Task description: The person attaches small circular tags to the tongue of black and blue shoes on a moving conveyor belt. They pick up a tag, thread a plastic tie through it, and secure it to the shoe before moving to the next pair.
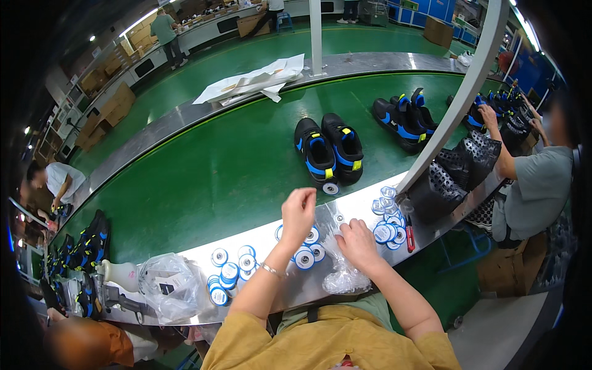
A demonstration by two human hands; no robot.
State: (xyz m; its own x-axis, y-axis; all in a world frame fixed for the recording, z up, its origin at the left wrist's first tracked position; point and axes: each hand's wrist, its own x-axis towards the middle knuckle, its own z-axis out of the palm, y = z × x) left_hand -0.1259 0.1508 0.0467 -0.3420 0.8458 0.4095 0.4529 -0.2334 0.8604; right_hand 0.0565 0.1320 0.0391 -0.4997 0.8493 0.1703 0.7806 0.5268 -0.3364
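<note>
Pinching something too small to make out, the left hand (298, 213) hangs closed above the steel ledge (185, 259). The right hand (356, 243) presses flat on a clear plastic bag (343, 276) — thin, limp, slippery, probably best gripped at its mouth. Round white-and-blue discs (303, 258) lie beside it — light, rigid, easy to take by the rim.

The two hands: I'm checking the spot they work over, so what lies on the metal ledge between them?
In the head view, between the left hand and right hand lie clear plastic bag and bare metal ledge.
</note>
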